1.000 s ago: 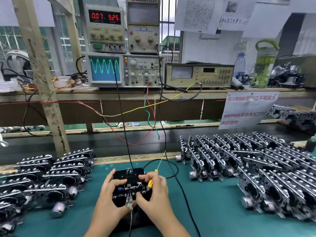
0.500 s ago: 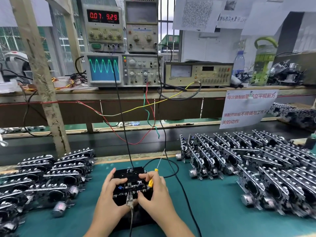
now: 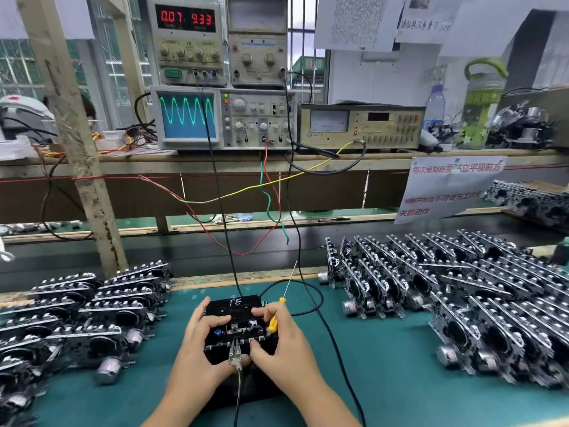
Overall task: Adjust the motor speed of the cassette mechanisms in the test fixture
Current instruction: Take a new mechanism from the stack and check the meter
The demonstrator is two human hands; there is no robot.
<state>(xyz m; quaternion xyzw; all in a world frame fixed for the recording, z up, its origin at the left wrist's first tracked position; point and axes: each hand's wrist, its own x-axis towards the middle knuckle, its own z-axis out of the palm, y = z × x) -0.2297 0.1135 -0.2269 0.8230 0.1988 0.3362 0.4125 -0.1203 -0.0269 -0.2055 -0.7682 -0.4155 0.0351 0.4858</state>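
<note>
Reading on power supply (image 3: 185, 18) is climbing, 9.25 to 9.33 | we are gripping cassette mechanism (image 3: 235, 326) at 6 o'clock, left hand (image 3: 201, 340) curled round it, right hand (image 3: 278, 337) pinching screwdriver (image 3: 275, 318) | speed trim seemingly taking effect.

Two hands: left hand (image 3: 197, 340), right hand (image 3: 286, 343). One screwdriver (image 3: 275, 321). One oscilloscope (image 3: 223, 118). Two bottles (image 3: 482, 103).

Matt green mat (image 3: 385, 349), rough wooden post (image 3: 70, 134), shiny metal mechanisms (image 3: 462, 297) — and a black plastic fixture (image 3: 234, 306).
</note>
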